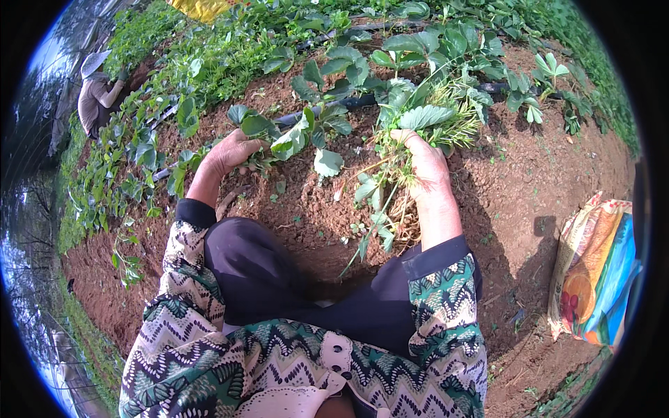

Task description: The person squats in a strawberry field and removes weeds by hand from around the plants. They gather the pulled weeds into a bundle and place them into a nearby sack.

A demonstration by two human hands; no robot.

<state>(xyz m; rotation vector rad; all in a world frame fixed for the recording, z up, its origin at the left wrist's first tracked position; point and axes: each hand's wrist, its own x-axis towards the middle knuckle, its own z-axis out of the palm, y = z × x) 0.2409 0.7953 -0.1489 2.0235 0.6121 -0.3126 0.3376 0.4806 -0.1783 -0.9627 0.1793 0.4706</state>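
A bunch of pulled weeds (389, 157), with leaves, stems and dry roots hanging down, is gripped in my right hand (426, 162) over the soil bed. Spiky light-green weeds (460, 117) stick out beyond its fingers. My left hand (232, 151) is at the left, its thumb and fingers closed around some green stems beside a strawberry plant (292, 138). Part of what it holds is hidden by leaves. Between the hands lies loose reddish soil (298, 193) with small clover-like weeds.
A black irrigation pipe (358, 102) runs across the bed among strawberry plants (418, 47). A colourful printed sack (593, 271) rests on the soil at the right. Another person (96, 94) in a pale hat crouches at the far left. A yellow bag (201, 8) lies at the top.
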